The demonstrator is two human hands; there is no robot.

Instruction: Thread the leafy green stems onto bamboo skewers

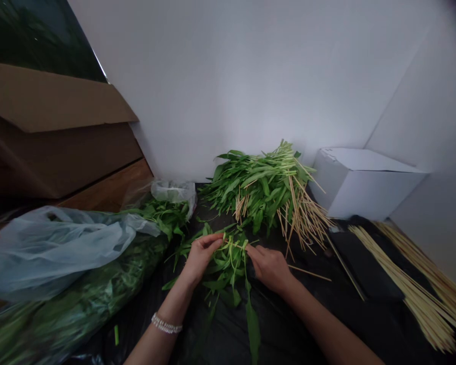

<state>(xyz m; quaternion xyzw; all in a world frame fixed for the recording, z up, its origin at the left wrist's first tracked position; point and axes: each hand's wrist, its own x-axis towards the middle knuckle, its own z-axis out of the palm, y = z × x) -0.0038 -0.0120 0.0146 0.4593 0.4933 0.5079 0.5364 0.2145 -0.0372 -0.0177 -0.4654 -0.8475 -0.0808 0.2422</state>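
Mid-surface, between the two hands: leafy bunch, pale stems looped around a thin stick, leaves hanging down toward the wearer; one long leaf trails well below the rest.
Left hand: narrow pinch, thumb and index fingertips at the stick's left end, next to a stem loop. Beaded bracelet on that wrist.
Right hand: fingers curled in, holding near the stick's right end by another stem loop; exact finger contact too small to tell.
Stick right of right hand: loose-looking length pointing right; can't tell if it's the same stick as the one held.
Behind the hands: big pile of greens, stems mostly to the right, near the white wall. Many sticks poke out at its right and front.
Right side: white box beside the pile. Nearer, a flat black item, then two spreads of pale sticks, roughly parallel.
Left side: clear bag of greens, whitish plastic bag lying over its upper part. Smaller plastic bag behind, leaves spilling toward the bunch. Cardboard box farther back, flap out.
Base: black sheet, creased; short green stem piece lying on it, left of the left forearm.
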